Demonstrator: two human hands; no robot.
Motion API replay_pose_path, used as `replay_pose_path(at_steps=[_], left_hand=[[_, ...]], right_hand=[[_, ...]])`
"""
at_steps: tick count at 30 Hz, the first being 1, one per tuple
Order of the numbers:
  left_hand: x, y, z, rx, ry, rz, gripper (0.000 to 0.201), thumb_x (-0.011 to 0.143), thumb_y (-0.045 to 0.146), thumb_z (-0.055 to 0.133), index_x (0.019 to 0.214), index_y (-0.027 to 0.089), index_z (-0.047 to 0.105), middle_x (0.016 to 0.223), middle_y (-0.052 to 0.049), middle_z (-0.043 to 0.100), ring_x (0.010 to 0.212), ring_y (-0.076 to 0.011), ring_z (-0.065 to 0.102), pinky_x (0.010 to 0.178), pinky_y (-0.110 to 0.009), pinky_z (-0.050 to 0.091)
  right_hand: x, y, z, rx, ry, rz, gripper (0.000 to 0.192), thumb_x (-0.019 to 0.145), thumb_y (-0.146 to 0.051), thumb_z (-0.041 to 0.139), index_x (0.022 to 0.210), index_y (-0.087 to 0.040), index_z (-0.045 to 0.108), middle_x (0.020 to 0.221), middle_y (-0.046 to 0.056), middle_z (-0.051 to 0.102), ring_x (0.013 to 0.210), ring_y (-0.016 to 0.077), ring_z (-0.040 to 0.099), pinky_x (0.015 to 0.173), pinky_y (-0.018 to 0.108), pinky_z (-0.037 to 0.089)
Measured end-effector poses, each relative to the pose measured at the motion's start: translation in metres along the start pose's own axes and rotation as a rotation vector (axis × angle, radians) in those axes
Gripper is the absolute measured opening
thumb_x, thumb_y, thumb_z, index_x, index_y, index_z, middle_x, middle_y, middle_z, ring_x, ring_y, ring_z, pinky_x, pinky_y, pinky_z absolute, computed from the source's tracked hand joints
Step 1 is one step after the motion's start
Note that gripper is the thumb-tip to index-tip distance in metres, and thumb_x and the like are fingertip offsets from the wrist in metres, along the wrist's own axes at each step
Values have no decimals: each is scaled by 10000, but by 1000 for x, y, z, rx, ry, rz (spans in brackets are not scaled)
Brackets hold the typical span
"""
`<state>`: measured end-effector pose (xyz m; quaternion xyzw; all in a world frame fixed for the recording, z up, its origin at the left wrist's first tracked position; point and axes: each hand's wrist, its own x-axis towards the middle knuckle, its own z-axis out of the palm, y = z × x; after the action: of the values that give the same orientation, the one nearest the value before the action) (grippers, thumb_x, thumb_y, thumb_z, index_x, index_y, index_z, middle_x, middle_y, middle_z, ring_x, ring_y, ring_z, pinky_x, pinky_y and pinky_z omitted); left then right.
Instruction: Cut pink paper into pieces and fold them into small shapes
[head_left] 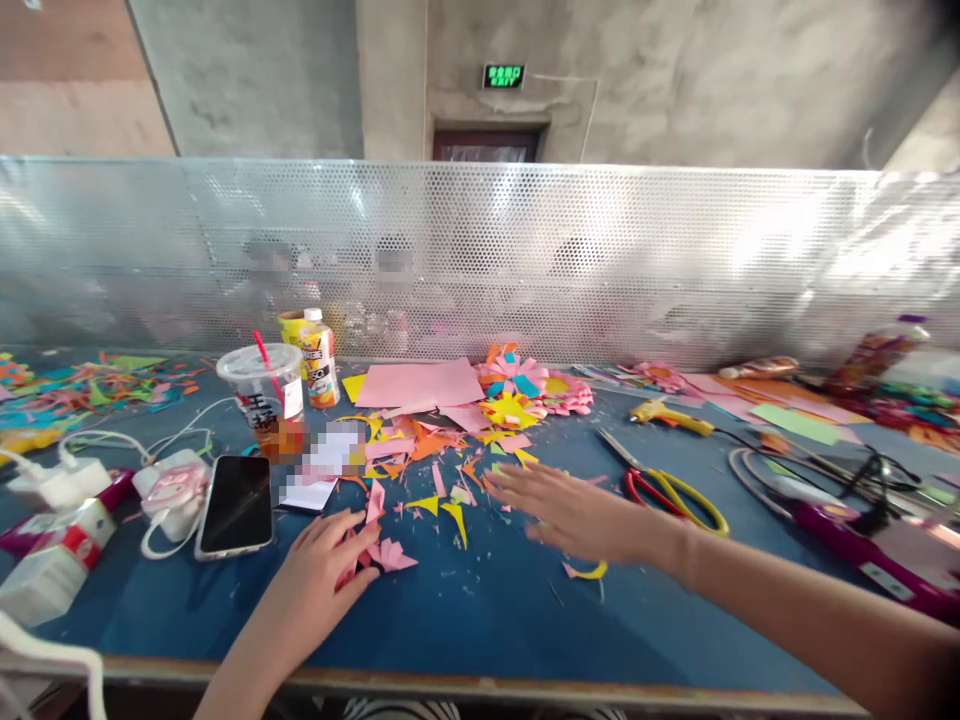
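My left hand (326, 565) is on the blue table, its fingers curled round some pink paper scraps (394, 556). Pink edges stick out between and past its fingertips; how much lies under the palm is hidden. My right hand (559, 510) is stretched out low over the table, palm down and holding nothing. Its fingers are extended beside the loose scraps. Between the two hands are small yellow paper cuttings (456, 522). Scissors (667, 490) with red and yellow handles lie right of my right hand. A curved yellow strip (589, 572) lies below that wrist.
Folded paper flowers (517, 390) and a pink sheet (420, 384) lie at the back. A drink cup (266, 395), a bottle (320, 360) and a phone (236, 505) stand or lie left. A glue gun (671, 416) and cables are right. A perforated metal screen (480, 260) borders the table.
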<state>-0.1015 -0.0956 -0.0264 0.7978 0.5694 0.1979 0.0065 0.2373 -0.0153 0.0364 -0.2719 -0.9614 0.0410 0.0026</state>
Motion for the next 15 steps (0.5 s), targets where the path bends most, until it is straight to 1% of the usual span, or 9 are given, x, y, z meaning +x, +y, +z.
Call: replay_pose_path(at_steps=[1, 3, 4, 6, 8, 9, 13, 15], left_hand=[[0, -1, 2, 9, 21, -1, 362, 792, 409, 436, 1126, 333, 552, 1192, -27, 539, 1107, -227, 480, 926, -383, 420], [1, -3, 6, 23, 54, 26, 352, 786, 413, 446, 1112, 345, 560, 1186, -19, 546, 1089, -229, 498, 902, -372, 445], [2, -5, 9, 31, 65, 45, 347, 781, 412, 455, 1104, 350, 566, 1174, -16, 556, 1077, -230, 508, 891, -368, 455], [4, -9, 14, 55, 83, 63, 343, 774, 425, 461, 1089, 354, 576, 1152, -12, 573, 1064, -235, 520, 875, -369, 467], [6, -13, 17, 76, 60, 75, 348, 764, 451, 463, 1081, 366, 580, 1129, -10, 589, 1047, -240, 534, 855, -379, 479], [6, -14, 18, 82, 50, 73, 351, 763, 457, 460, 1082, 370, 578, 1125, -9, 592, 1045, -242, 536, 849, -381, 482], [4, -15, 19, 81, 35, 59, 359, 782, 449, 436, 1116, 379, 549, 1164, -5, 568, 1084, -234, 508, 873, -383, 463], [1, -15, 18, 75, 42, 56, 360, 791, 439, 430, 1127, 376, 541, 1175, -7, 560, 1098, -226, 497, 893, -378, 448]], right_hand=[[-23, -8, 7, 27, -33, 41, 519, 861, -423, 324, 1350, -315, 187, 1420, -33, 223, 1309, 193, 181, 1081, 423, 126], [-59, -20, 23, 43, 11, 210, 559, 827, -479, 371, 1341, -344, 197, 1427, -29, 190, 1316, 243, 128, 1065, 497, 103], [-69, -24, 31, 49, 19, 293, 575, 824, -495, 364, 1346, -342, 177, 1437, -18, 144, 1316, 256, 109, 1057, 509, 120], [-73, -28, 44, 64, 23, 441, 559, 848, -490, 299, 1357, -332, 130, 1446, -1, 76, 1316, 252, 104, 1049, 500, 162], [-57, -27, 52, 50, 49, 547, 538, 865, -487, 230, 1363, -319, 116, 1447, 11, 67, 1319, 244, 83, 1049, 496, 160], [-43, -26, 54, 42, 66, 558, 537, 872, -482, 199, 1369, -300, 103, 1448, 20, 65, 1320, 235, 76, 1054, 484, 154], [30, -18, 59, 26, 128, 488, 554, 886, -460, 132, 1384, -219, 99, 1447, 68, 99, 1323, 208, 90, 1062, 429, 167], [69, -16, 63, 8, 183, 443, 566, 887, -458, 129, 1385, -190, 103, 1450, 81, 86, 1326, 216, 54, 1062, 429, 156]])
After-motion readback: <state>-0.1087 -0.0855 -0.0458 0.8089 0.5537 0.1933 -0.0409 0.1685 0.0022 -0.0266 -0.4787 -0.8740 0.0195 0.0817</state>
